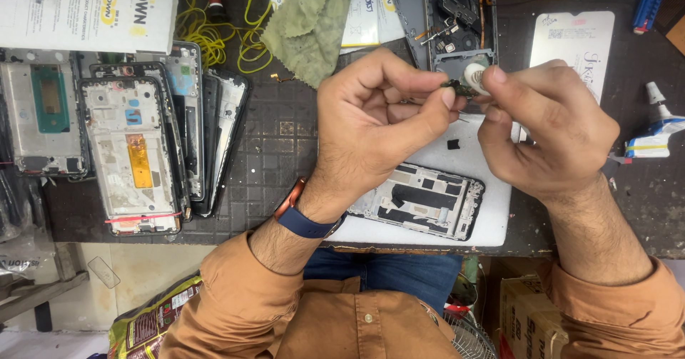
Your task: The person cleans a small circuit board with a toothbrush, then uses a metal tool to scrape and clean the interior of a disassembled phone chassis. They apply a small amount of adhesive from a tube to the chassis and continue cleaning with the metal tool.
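My left hand and my right hand meet above the dark work mat. Between their fingertips they pinch a small dark electronic part; a small white roll sits at my right fingertips, and which hand holds it I cannot tell. Below the hands, an opened phone frame lies on a white pad. A blue-strapped watch is on my left wrist.
A stack of stripped phone frames fills the left of the mat. A green cloth, yellow wires and a white box lie at the back. A disassembled grey phone back, white sheet and glue tube sit right.
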